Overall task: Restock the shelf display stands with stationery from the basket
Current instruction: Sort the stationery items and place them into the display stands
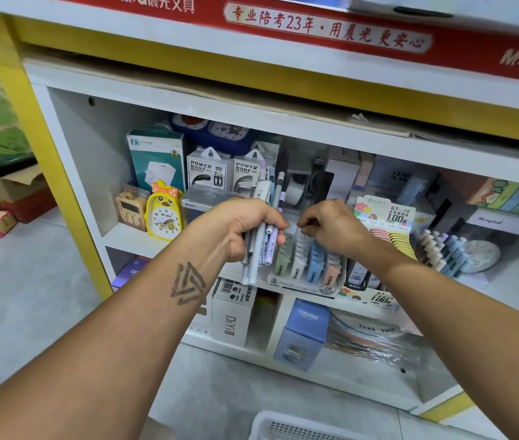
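My left hand (245,228) grips a bundle of pastel pens (266,198), held upright in front of the middle shelf. My right hand (328,225) is beside it on the right, fingers pinched together just above a clear display stand (305,265) of green, white, blue and pink lead refill cases; whether anything is between the fingertips cannot be seen. A second stand with pink and yellow cases (391,239) is behind my right wrist. The white basket (286,428) shows only its rim at the bottom edge.
The white shelf (125,239) carries a yellow duck clock (164,214), power bank boxes (209,169), a tape dispenser (299,188) and a rack of pastel pens (445,252). Boxes (304,331) fill the lower shelf. A cardboard carton (14,192) sits on the floor at left.
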`<act>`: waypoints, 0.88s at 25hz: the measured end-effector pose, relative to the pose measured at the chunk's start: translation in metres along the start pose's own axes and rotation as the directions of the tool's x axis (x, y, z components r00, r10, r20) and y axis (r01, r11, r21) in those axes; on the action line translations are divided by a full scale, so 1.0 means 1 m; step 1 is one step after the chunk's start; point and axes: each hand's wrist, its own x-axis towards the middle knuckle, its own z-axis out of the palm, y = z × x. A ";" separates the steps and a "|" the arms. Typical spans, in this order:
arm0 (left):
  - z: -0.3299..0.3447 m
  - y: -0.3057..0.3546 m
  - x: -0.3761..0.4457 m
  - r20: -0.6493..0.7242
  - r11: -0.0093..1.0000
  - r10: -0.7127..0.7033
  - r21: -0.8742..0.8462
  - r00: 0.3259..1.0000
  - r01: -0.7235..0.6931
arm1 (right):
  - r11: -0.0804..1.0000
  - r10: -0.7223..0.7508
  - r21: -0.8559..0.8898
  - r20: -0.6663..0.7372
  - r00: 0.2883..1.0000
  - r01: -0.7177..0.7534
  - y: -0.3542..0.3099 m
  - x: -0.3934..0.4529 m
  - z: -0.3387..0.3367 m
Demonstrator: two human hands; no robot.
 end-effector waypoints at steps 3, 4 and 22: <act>-0.001 0.000 0.001 0.001 1.000 0.006 -0.007 1.000 -0.006 | 1.000 0.016 -0.024 -0.034 0.999 -0.017 0.001 0.000 0.002; -0.001 0.000 0.000 0.002 1.000 0.005 -0.008 1.000 -0.005 | 0.999 0.031 -0.023 -0.045 0.999 -0.032 0.002 0.000 0.001; -0.001 0.003 -0.008 -0.006 0.999 0.011 -0.038 1.000 -0.011 | 1.000 0.028 -0.011 0.058 0.998 -0.027 0.005 0.009 -0.007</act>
